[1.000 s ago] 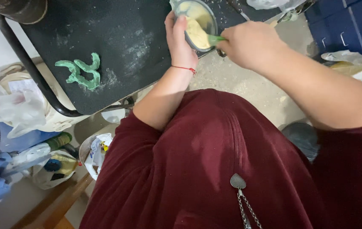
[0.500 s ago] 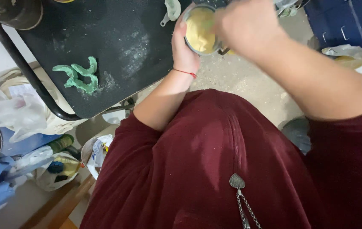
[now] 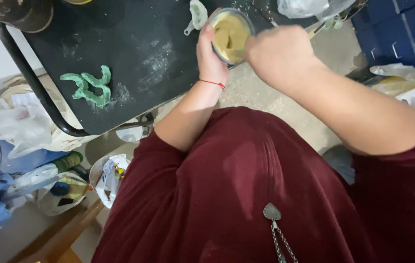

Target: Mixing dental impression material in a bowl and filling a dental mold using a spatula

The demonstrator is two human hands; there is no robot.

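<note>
Head view, only cam here. Small round cup point(image 3: 231, 35), metal-looking rim, sits far centre at the near edge of the black tabletop point(image 3: 134, 58), full of pale yellow paste w/ a dull, thick, grainy surface. L hand point(image 3: 211, 56) is wrapped round the cup's left side, thumb up along the rim, fingers curled behind it, so it's clamped on the cup; thin red string bracelet point(image 3: 212, 83) on that wrist. R hand point(image 3: 278, 53) is just right of the cup, touching its rim, balled into a closed fist, knuckles up. What it grips, can't tell, fist hides it.

Tabletop is matte black, dusted w/ pale powder in patches, edged by a black tube frame point(image 3: 32, 83). On it, left of the hands & well apart from them: green dough piece point(image 3: 90, 87), soft, lumpy, twisted into loops, powder round it. Just left of the cup, a small pale green measuring spoon point(image 3: 197, 13), glossy plastic. Far right, crumpled clear plastic bag point(image 3: 305, 7).

Near half of frame: dark red velvety garment point(image 3: 246, 195), soft nap, metal zip pull on a chain point(image 3: 272, 212). Left on the floor, heaped plastic bags point(image 3: 18, 126), thin & wrinkled. Right, blue crate point(image 3: 402, 29), hard plastic; speckled concrete floor point(image 3: 270, 97) between.
</note>
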